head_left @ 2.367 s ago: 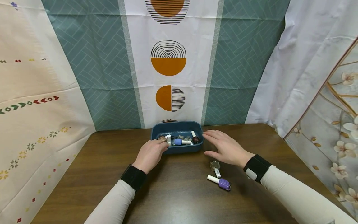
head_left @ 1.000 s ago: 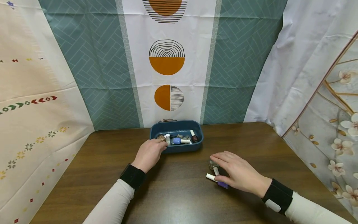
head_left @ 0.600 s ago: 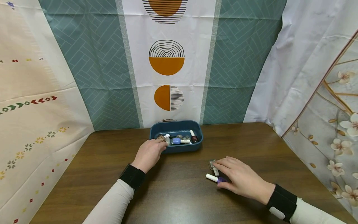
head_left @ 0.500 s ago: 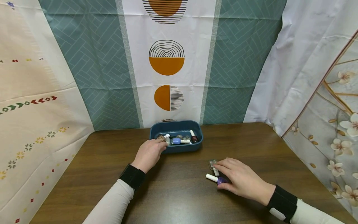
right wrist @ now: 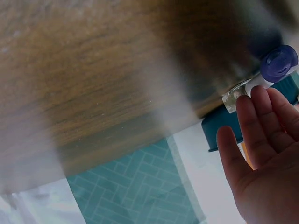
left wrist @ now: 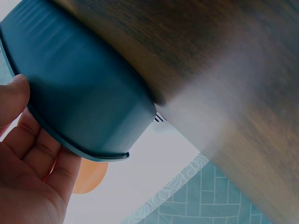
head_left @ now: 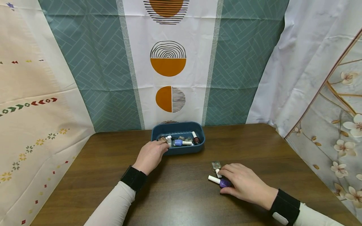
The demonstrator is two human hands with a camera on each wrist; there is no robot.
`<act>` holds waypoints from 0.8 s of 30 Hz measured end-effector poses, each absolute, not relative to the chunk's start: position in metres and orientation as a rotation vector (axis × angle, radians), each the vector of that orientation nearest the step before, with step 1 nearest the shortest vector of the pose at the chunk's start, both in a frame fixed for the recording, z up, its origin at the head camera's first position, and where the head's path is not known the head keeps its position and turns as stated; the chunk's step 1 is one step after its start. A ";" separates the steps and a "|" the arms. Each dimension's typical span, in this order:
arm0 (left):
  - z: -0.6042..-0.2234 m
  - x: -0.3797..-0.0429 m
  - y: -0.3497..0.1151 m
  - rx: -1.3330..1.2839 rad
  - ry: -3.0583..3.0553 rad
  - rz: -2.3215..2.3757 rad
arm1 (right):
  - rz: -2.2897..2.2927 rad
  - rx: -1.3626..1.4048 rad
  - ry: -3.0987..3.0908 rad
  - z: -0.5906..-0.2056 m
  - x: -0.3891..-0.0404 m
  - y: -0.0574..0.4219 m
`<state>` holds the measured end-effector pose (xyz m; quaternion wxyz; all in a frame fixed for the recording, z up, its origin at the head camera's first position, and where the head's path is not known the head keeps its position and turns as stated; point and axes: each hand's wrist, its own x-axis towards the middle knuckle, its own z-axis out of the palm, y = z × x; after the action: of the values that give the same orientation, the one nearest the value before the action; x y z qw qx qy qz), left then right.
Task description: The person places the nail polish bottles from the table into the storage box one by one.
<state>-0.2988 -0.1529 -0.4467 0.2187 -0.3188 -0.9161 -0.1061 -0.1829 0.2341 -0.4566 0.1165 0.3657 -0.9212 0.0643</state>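
Observation:
My left hand [head_left: 151,157] grips the front left rim of a dark blue plastic bin [head_left: 185,150]; the left wrist view shows thumb and fingers at the rim of the bin [left wrist: 88,93]. Inside lie several nail polish bottles, among them a light blue one [head_left: 178,142] and a dark one [head_left: 196,140]. My right hand [head_left: 244,182] hovers low around a purple nail polish bottle [head_left: 224,183] with a white cap, its fingers fairly straight. Just behind lies a clear glittery nail polish bottle [head_left: 216,165], its white cap partly under the fingertips. The right wrist view shows the purple bottle [right wrist: 278,64] beyond the fingers.
The brown wooden table [head_left: 175,201] carries the bin near its back edge. Behind it hangs a patterned curtain [head_left: 195,62], with more cloth on the left and right sides.
My right hand has come from beside the bin toward me, down over the two loose bottles, then shifted slightly nearer the purple one. My left hand has stayed at the bin.

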 end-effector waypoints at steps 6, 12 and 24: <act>-0.446 -0.298 -0.152 -0.877 -2.542 -0.300 | 0.192 1.066 -2.687 -0.458 -0.183 0.234; -0.446 -0.298 -0.152 -0.879 -2.538 -0.299 | 0.204 1.045 -2.738 -0.458 -0.182 0.235; -0.447 -0.299 -0.153 -0.873 -2.535 -0.288 | 0.237 1.034 -2.739 -0.459 -0.180 0.239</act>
<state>-0.2987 -0.1525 -0.4475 0.2208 -0.3158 -0.9169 -0.1042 -0.1796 0.2391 -0.4587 0.1022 0.3501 -0.9277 0.0801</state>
